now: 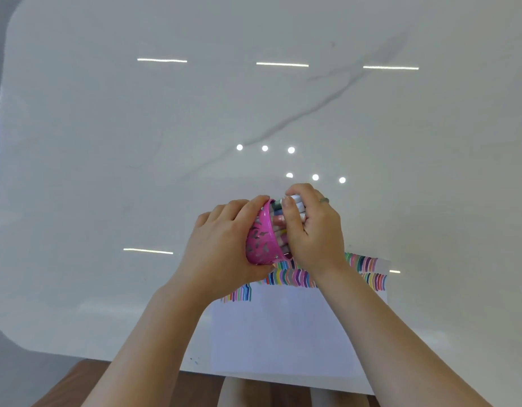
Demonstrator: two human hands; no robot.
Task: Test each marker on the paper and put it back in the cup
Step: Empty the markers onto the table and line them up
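A pink cup (261, 240), tipped on its side, is gripped by the left hand (221, 248) with fingers curled round its wall. The bundle of markers (286, 212) sticking out of it is clasped by the right hand (315, 230). Both are held above a paper (283, 327) striped with colour tests, lying on the white marble table (136, 171).

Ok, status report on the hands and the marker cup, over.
Left hand grips cup, tipped sideways by paper's far edge. Right hand wraps markers at its mouth. Nothing blocking.
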